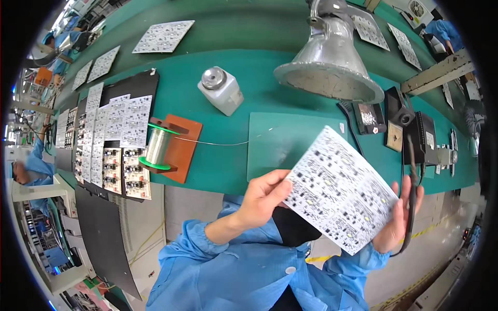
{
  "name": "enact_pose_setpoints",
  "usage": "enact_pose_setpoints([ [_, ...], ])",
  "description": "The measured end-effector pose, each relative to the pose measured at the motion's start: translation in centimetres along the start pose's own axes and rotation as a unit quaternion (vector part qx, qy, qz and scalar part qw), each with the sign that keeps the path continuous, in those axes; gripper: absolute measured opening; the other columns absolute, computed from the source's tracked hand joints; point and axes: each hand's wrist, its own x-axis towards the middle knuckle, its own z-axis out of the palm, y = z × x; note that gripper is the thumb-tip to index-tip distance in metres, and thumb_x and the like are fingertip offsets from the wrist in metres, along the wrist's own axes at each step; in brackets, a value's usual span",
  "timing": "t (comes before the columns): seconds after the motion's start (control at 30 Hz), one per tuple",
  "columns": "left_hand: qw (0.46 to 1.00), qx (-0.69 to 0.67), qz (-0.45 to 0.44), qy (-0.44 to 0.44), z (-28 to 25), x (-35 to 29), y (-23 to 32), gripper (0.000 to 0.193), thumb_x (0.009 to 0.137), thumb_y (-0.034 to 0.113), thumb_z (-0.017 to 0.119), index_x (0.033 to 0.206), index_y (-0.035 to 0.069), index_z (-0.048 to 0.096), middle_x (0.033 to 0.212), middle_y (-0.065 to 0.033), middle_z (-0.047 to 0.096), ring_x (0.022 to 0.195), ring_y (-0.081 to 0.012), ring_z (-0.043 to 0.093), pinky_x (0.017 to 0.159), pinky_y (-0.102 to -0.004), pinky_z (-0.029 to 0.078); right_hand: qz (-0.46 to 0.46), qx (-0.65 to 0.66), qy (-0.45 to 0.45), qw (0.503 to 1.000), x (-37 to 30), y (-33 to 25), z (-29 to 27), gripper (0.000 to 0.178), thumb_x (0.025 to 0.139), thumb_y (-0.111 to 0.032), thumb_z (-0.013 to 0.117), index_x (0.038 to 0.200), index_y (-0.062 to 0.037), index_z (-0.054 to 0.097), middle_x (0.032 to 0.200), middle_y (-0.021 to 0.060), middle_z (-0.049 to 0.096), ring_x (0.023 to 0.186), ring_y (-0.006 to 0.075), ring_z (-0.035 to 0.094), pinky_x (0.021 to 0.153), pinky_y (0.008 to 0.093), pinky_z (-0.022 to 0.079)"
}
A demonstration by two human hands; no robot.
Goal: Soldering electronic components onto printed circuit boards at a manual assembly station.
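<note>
A white printed circuit board [340,189], dotted with black markings, is tilted in front of my chest. My left hand [260,201] pinches its left corner between thumb and fingers. At the board's right edge is my right hand [393,228], thumb and fingers around a dark soldering iron [412,199] with its cord hanging below; the board's edge lies against this hand. Under the board, a translucent green mat [277,147] covers part of the bench. Solder wire [218,142] runs to the mat from a green-rimmed spool [157,146] on a brown stand [187,150].
A white bottle with metal cap [220,93] stands behind the spool. A metal fume hood [327,70] overhangs the bench. Stacked boards [122,122] lie left on a black tray [150,83]. At right are a soldering station [426,137] and a sponge holder [394,139]. More boards [163,36] lie farther back.
</note>
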Motion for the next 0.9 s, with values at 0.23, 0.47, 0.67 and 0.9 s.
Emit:
enact_pose_setpoints([
  [0.23,0.990,-0.035,-0.076,0.112,-0.4,-1.4,2.1,0.035,0.099,0.016,0.043,0.126,-0.005,0.048,0.110,-0.0123,0.063,0.094,-0.0188,0.066,0.075,-0.0342,0.059,-0.016,-0.061,-0.084,0.994,-0.9,2.6,2.1,0.066,0.088,-0.020,0.058,0.143,-0.0076,0.025,0.145,0.0254,0.031,0.133,0.0443,0.031,0.107,0.0559,0.028],
  [0.47,0.980,-0.051,-0.097,0.169,-0.9,-2.0,1.8,0.036,0.101,0.021,0.039,0.124,-0.005,0.046,0.113,-0.0141,0.062,0.097,-0.0220,0.066,0.078,-0.0354,0.058,-0.016,-0.076,-0.149,0.986,-1.8,3.7,2.1,0.072,0.083,-0.018,0.065,0.142,-0.0078,0.026,0.143,0.0265,0.035,0.132,0.0439,0.034,0.109,0.0545,0.024],
  [0.67,0.977,0.146,-0.047,0.145,-1.5,-1.4,3.0,0.031,0.094,0.012,0.056,0.119,-0.006,0.052,0.098,-0.0105,0.067,0.085,-0.0133,0.065,0.070,-0.0282,0.056,-0.077,-0.122,-0.241,0.960,0.1,7.3,3.9,0.063,0.083,-0.001,0.060,0.138,-0.0025,0.031,0.139,0.0278,0.040,0.134,0.0379,0.035,0.111,0.0484,0.022],
  [0.9,0.713,0.664,0.172,0.144,-3.9,1.1,5.8,0.016,0.074,0.011,0.073,0.082,0.000,0.064,0.061,-0.0089,0.058,0.049,-0.0234,0.056,0.045,-0.0317,0.043,-0.192,-0.248,-0.253,0.915,1.5,10.1,4.3,0.050,0.083,0.009,0.056,0.130,0.0013,0.041,0.130,0.0281,0.050,0.126,0.0323,0.048,0.104,0.0385,0.036],
])
